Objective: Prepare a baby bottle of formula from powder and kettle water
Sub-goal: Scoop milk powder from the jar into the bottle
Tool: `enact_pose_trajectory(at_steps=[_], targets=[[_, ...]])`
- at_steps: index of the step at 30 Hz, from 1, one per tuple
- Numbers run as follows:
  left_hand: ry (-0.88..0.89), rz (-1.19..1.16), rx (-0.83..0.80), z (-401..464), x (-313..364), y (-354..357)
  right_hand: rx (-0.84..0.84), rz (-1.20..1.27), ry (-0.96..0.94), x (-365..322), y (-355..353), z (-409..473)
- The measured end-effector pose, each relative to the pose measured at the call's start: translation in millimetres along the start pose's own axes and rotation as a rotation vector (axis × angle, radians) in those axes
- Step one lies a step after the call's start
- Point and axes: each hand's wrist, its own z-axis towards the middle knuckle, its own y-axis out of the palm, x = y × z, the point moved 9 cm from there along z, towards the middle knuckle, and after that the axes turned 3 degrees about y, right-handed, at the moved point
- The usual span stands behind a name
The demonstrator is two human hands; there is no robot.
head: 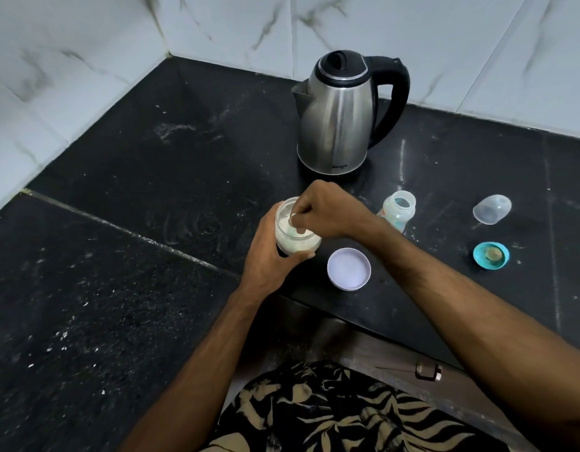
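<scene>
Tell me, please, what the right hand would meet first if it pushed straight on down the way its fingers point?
Probably the white powder inside the jar: the right hand dips its fingers into the jar's open mouth, though depth is unclear.

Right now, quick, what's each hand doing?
Left hand: grips the powder jar.
Right hand: fingers curled, dipped in the jar's mouth, pinching a scoop.
</scene>
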Motion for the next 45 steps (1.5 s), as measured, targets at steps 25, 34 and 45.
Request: enact_pose_trajectory(at_steps=[25,34,45], targets=[[0.001,0.010,-0.018,4.3,-8.3,0.7,0.129,0.179,-0.008,11.5,-25.2,4.0],[0.002,0.007,-0.018,6.4,-10.9,1.5,0.183,0.205,0.013,21.8,-35.0,4.3],[0.004,0.020,-0.022,6.8,-11.2,0.8,0.184,0.285,0.078,35.6,-36.7,5.7]])
